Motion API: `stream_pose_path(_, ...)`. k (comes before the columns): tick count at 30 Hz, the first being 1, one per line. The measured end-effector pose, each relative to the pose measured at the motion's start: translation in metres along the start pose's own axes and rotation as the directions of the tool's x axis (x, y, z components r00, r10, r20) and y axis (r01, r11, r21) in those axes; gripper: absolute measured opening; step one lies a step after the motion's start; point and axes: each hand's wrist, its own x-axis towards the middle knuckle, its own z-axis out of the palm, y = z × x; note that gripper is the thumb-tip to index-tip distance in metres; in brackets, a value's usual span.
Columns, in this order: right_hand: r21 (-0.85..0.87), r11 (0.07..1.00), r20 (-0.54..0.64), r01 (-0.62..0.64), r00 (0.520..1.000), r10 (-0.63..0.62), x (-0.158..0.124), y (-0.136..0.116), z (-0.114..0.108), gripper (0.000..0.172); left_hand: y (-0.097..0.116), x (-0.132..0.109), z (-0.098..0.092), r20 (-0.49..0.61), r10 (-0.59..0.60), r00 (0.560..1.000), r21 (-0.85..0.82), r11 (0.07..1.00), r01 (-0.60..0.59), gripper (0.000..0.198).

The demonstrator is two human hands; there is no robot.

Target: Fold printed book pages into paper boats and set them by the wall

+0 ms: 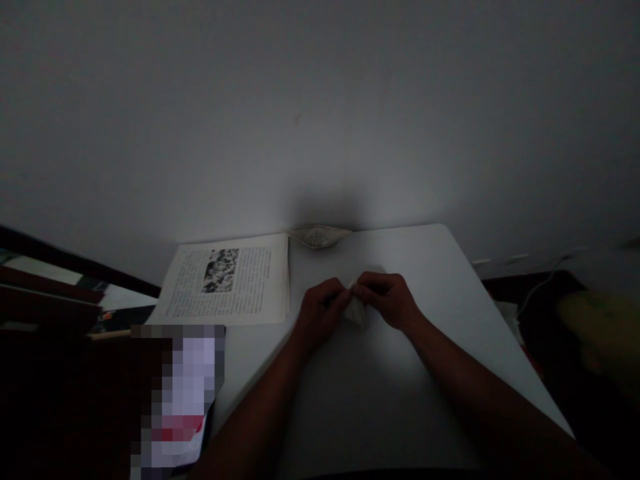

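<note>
A small piece of folded paper (357, 313) is pinched at its top between my two hands, over the middle of the white table. My left hand (323, 305) has its fingers closed on the paper's left side. From the right, my right hand (387, 297) grips the same paper, its fingertips close to those of the left. The lower part of the paper hangs out below the fingertips in a point. Beyond my hands, a folded paper boat (318, 236) rests at the table's back edge against the wall.
Printed pages (225, 280) with a picture lie stacked at the table's back left. A blurred-out device with a lit screen (187, 400) is at the left edge. The white table (435, 267) meets a grey wall (320, 120). Dark floor and a yellowish object (605, 327) are at right.
</note>
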Motion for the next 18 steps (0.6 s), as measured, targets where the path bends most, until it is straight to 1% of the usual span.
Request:
stream_pose_path(3, 0.01, 1.0, -0.029, -0.023, 0.999, 0.023, 0.0001, 0.0019, -0.0015, 0.013, 0.0002, 0.0002, 0.0007, 0.035, 0.015, 0.999, -0.018, 1.0, -0.015, 0.03)
stream_pose_path(6, 0.017, 1.0, -0.017, 0.007, 1.0, -0.007, 0.0004, 0.0048, -0.0034, 0.013, 0.0013, 0.0004, 0.0013, 0.073, 0.015, 0.997, -0.014, 1.0, -0.014, 0.031)
stream_pose_path(9, 0.024, 0.999, -0.03, 0.035, 0.999, -0.034, 0.0004, 0.0063, -0.0036, 0.016, 0.0015, 0.0003, 0.0019, 0.082, 0.011, 0.997, -0.005, 1.0, -0.01, 0.031)
stream_pose_path(13, 0.002, 1.0, -0.051, -0.004, 0.999, 0.004, 0.0003, 0.0022, -0.0009, 0.018, -0.0007, 0.0003, 0.0028, 0.032, 0.004, 0.999, -0.002, 1.0, -0.004, 0.03)
stream_pose_path(15, -0.002, 1.0, -0.04, -0.027, 0.999, 0.027, 0.0003, -0.0008, 0.0003, 0.019, -0.0018, 0.0002, 0.003, -0.001, -0.002, 1.0, 0.011, 1.0, 0.002, 0.029)
stream_pose_path(18, -0.012, 1.0, -0.008, -0.021, 1.0, 0.021, 0.0002, -0.0031, 0.0009, 0.022, -0.0027, -0.0001, 0.003, -0.055, -0.021, 0.998, 0.009, 1.0, 0.022, 0.029)
